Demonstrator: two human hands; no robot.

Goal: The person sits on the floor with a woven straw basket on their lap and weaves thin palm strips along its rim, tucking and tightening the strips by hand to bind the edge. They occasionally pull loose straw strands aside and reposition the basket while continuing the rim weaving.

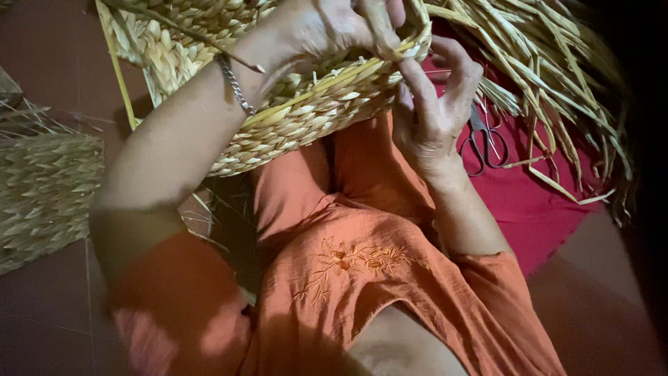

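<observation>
Straw basket (299, 104): left hand (327, 28) in closed grip on rim, right hand (435, 111) half-open beside it.

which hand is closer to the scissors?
Right. The right hand is just beside the scissors, its palm next to the handles. The left hand is farther off, gripping the basket rim.

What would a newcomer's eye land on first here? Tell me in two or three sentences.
First, the pale woven straw basket at top centre, resting over the lap, with the left hand pinching its rim and the right hand working just beneath. Next, the scissors on the red cloth at right, below a sheaf of loose straw strips. A woven mat lies at far left.
</observation>
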